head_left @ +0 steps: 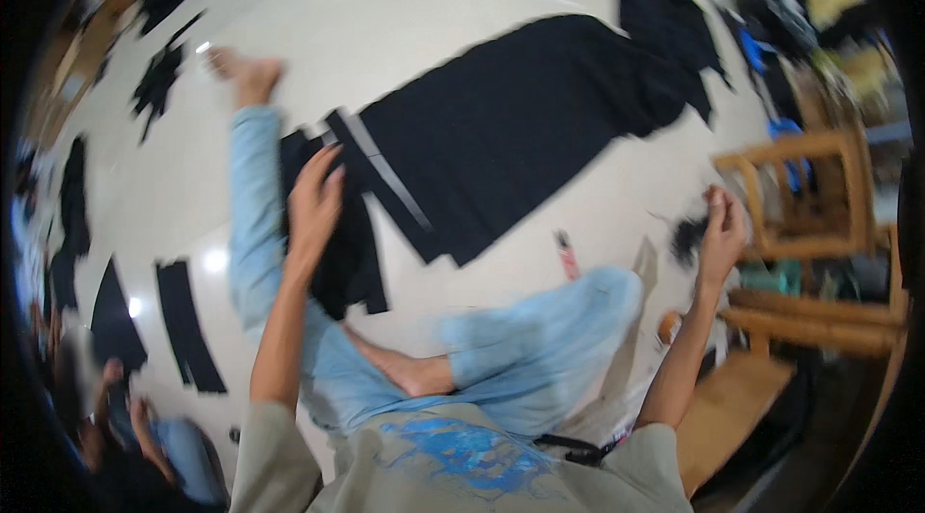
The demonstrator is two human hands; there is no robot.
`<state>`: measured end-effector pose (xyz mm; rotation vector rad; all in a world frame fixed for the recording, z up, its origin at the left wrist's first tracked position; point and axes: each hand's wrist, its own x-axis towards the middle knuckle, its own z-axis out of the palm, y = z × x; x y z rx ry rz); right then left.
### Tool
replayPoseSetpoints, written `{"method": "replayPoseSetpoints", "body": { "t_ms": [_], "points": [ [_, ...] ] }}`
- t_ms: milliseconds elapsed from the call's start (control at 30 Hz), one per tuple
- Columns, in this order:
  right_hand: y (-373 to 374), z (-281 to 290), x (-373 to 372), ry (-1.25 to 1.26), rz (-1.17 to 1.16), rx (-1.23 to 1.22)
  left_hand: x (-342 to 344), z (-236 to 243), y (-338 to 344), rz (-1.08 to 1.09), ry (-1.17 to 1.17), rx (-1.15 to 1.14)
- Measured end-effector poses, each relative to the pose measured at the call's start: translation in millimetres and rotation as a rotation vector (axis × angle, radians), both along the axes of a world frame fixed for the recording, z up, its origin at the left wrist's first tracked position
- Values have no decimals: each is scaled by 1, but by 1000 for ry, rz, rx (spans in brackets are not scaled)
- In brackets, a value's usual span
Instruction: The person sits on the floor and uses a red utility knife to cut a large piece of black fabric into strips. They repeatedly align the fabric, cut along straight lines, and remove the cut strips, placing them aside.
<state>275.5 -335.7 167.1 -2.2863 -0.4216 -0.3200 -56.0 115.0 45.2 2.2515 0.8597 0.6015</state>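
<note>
A large piece of black cloth (511, 128) lies spread on the floor in front of me. A pale grey strip (385, 169) runs along its near left edge. My left hand (316, 200) is over a smaller black cloth piece (345, 267), with its fingers apart near the strip's upper end. Whether the fingertips touch the cloth, I cannot tell. Out to the right, my right hand (725, 236) is raised with thumb and fingers pinched together. Anything between them is too small to make out. Beside it is a dark tangled tuft (688, 241).
A small red and black tool (566, 255) lies by my knee. Wooden frames (800, 152) stand at the right, near a wooden board (737, 412) and an orange roll (668, 326). Black cut pieces (189, 325) lie at the left, where another person (145, 441) sits.
</note>
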Motion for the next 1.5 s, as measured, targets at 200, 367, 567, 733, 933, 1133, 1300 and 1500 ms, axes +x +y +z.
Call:
{"method": "replayPoseSetpoints", "body": {
  "t_ms": [200,367,567,733,933,1133,1300,1500],
  "points": [
    [259,-99,-97,247,948,42,94,-49,77,89,-73,148],
    [399,-187,-104,54,1087,35,117,-88,70,176,97,290],
    [443,-223,-88,-207,1002,-40,99,-101,74,104,-15,278],
    [442,-220,-93,-134,962,-25,102,-93,79,94,-15,284],
    [445,-222,-88,-39,990,91,110,-91,94,13,133,170],
    [444,-224,-89,-109,981,125,113,-82,97,-74,31,51],
    [445,-228,-89,-98,959,111,116,-79,108,-139,141,68],
    [444,-231,-88,-81,938,131,119,-69,114,-167,140,-20]
  ]
}}
